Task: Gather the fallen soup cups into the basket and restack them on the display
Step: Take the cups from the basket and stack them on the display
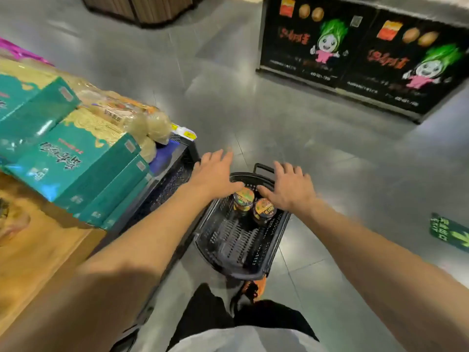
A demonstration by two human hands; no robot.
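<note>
Head cam: the left cup (243, 199) and right cup (264, 210) stand upright, side by side, at the far end of the black basket (275, 240). It sits on the floor (330, 174), just beside the display stacked with teal boxes (76, 161). The left hand (215, 174) and right hand (291, 186) both hover over that end, fingers spread and holding nothing (thumbs point in toward the cups, can't tell if they touch).
</note>
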